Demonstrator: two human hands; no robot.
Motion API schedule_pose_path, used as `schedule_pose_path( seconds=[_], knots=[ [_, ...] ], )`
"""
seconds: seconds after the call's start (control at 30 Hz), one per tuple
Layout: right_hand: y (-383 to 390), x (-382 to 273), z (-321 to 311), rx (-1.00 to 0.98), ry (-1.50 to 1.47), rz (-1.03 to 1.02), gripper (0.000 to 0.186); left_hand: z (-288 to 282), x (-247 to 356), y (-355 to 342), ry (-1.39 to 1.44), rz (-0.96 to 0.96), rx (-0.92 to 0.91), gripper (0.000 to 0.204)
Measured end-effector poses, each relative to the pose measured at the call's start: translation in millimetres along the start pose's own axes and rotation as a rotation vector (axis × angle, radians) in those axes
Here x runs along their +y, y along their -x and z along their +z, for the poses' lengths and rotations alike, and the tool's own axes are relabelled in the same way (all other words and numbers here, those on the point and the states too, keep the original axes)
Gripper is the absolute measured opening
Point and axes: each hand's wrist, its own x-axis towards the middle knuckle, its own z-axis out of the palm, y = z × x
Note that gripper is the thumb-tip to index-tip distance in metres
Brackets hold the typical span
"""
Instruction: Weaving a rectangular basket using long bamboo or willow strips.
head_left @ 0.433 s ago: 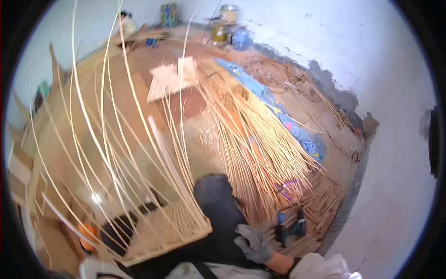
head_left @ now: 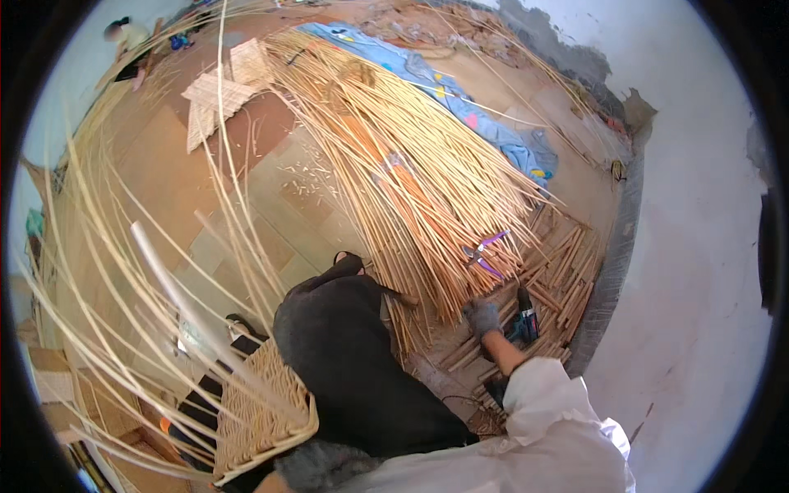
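Observation:
A partly woven wicker panel (head_left: 259,411) leans at my lower left, long pale stakes (head_left: 123,263) fanning up and outward from it. Beside its near edge lies my gloved left hand (head_left: 325,463), blurred, its fingers hard to make out. My right arm stretches forward to the right, and the grey-gloved right hand (head_left: 482,317) is at the near ends of a spread of long peeled rods (head_left: 427,189). What its fingers grip, if anything, is too small to see. Purple-handled cutters (head_left: 486,253) rest on the rods just beyond it, and a cordless drill (head_left: 526,320) is right beside it.
Short cut sticks (head_left: 559,283) are heaped along the right wall. A blue patterned cloth (head_left: 493,131) lies under the rods' far side. Woven pieces (head_left: 222,90) sit on the floor ahead. A person (head_left: 127,37) is at the far left. My dark-clad leg (head_left: 345,337) separates panel and rods.
My right hand has reached forward from near my lap to the rod ends beside the drill. The view has tilted down and turned right; the panel has tipped, and my left hand has come into view.

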Motion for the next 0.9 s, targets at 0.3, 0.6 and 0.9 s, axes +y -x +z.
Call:
schedule_pose_path(
  seconds=[0.3, 0.6, 0.9],
  knots=[
    [-123, 22, -10, 0.297, 0.415, 0.142, 0.018, -47, -53, -110, 0.032, 0.228, 0.326, 0.044],
    [-92, 34, -25, 0.243, 0.378, -0.166, 0.01, -214, -28, -319, -0.697, 0.084, 0.491, 0.044],
    [2, 103, -31, 0.642, -0.482, 0.433, 0.014, -279, -31, -439, -1.055, -0.152, 0.37, 0.045]
  ],
)
